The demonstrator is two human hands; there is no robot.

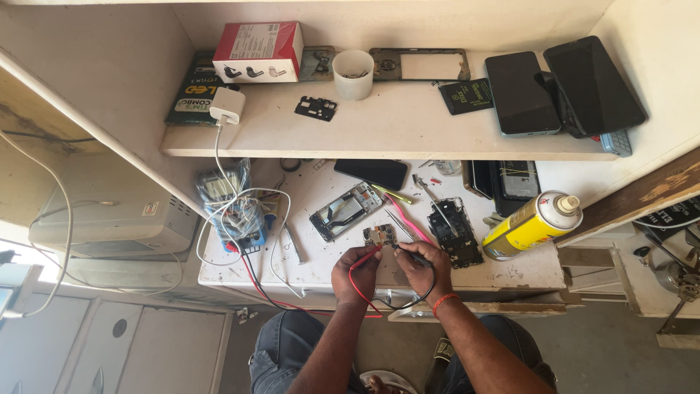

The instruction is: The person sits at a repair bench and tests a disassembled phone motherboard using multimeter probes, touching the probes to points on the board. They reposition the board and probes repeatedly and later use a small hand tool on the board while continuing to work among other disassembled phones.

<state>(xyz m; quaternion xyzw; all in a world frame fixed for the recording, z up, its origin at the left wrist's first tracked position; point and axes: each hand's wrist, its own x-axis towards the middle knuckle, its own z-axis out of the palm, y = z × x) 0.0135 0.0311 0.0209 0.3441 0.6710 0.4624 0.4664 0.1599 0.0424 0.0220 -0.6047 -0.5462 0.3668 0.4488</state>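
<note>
My left hand (355,271) pinches a red test probe (370,255) whose red wire loops down past my wrist. My right hand (421,267) grips a black test probe (403,253) with a black wire trailing under it. Both probe tips point at a small circuit board (379,235) lying on the white worktop (321,266) just beyond my fingers. An opened phone frame (345,211) lies up and left of the board. A second opened phone body (453,232) lies to the right.
A yellow spray can (531,225) lies at the right. Pink tweezers (409,220) and a screwdriver (435,198) rest between the phones. A blue multimeter (232,208) wrapped in white cable sits left. The shelf (379,135) above holds phones, a white cup (353,74), a red box and a charger.
</note>
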